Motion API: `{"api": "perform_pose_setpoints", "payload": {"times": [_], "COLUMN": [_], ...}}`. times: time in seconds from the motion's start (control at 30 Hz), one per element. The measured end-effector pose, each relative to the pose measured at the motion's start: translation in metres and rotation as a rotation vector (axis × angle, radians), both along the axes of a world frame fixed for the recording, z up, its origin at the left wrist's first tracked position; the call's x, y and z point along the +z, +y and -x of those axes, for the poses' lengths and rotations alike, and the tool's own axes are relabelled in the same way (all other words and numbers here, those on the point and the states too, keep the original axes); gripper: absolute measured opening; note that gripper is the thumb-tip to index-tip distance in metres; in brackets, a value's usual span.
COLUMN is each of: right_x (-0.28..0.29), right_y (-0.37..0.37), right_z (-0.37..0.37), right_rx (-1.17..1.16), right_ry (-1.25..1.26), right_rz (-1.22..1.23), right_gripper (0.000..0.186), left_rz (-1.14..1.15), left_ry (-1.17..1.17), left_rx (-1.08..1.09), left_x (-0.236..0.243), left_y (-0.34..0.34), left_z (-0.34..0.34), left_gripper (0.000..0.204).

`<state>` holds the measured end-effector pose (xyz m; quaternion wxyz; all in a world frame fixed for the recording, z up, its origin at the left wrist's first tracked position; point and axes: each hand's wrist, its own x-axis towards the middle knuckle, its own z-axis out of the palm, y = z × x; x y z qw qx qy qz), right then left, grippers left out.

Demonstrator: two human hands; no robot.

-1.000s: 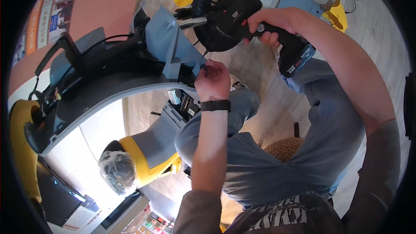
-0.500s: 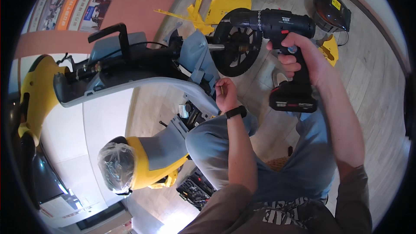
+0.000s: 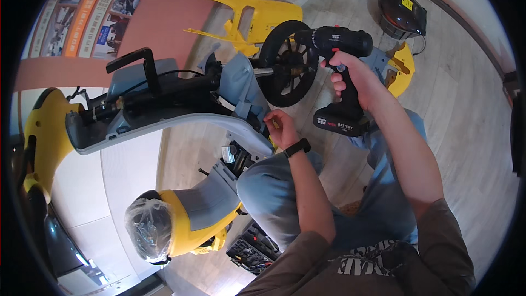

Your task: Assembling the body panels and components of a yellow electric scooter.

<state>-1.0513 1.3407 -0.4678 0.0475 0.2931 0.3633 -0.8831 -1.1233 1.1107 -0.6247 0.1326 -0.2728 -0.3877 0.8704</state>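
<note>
My right hand (image 3: 350, 77) grips the handle of a black cordless drill (image 3: 334, 41) with a battery pack (image 3: 341, 121) at its base. Its long bit points left into the grey body panel (image 3: 241, 85) of a partly stripped scooter, beside the black front wheel (image 3: 286, 70). My left hand (image 3: 278, 126), with a black band on the wrist, rests its fingers on the lower edge of that grey panel (image 3: 164, 129). Whether it pinches a small part is hidden.
A loose yellow body panel (image 3: 252, 13) lies on the wooden floor past the wheel. A black helmet (image 3: 401, 10) sits at the far right. A yellow and grey scooter piece with a plastic-wrapped headlight (image 3: 149, 229) stands at lower left. An open tool case (image 3: 249, 249) lies by my knee.
The view has shifted so the scooter sits lower and nearer. My right hand has kept the drill, now levelled at the grey panel. My left hand stays on the panel's edge.
</note>
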Motion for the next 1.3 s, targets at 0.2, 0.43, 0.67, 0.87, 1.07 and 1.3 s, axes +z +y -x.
{"api": "perform_pose_setpoints", "payload": {"times": [0.2,0.43,0.67,0.87,1.07,1.3], "right_x": [0.004,0.008,0.012,0.016,0.012,0.014], "right_y": [-0.007,-0.008,-0.011,-0.013,-0.010,-0.006], "right_z": [0.007,0.011,0.015,0.016,0.017,0.017], "right_rx": [0.010,-0.040,-0.059,-0.065,-0.082,-0.102], "right_ry": [0.041,0.056,0.082,0.069,0.097,0.086], "right_rz": [0.022,0.062,0.103,0.102,0.193,0.236], "right_gripper": [0.021,0.023,0.021,0.023,0.018,0.019], "left_rz": [-0.028,0.045,0.042,0.088,0.073,-0.022], "left_ry": [-0.004,0.060,0.131,0.184,0.195,0.038], "left_rx": [0.013,0.053,0.054,0.041,0.033,-0.011], "left_x": [-0.001,-0.009,-0.009,-0.012,-0.010,0.009], "left_y": [0.000,0.007,0.002,0.003,0.001,0.004], "left_z": [0.003,-0.003,-0.001,-0.001,-0.001,-0.003], "left_gripper": [0.006,0.008,0.005,0.005,0.006,0.006]}}
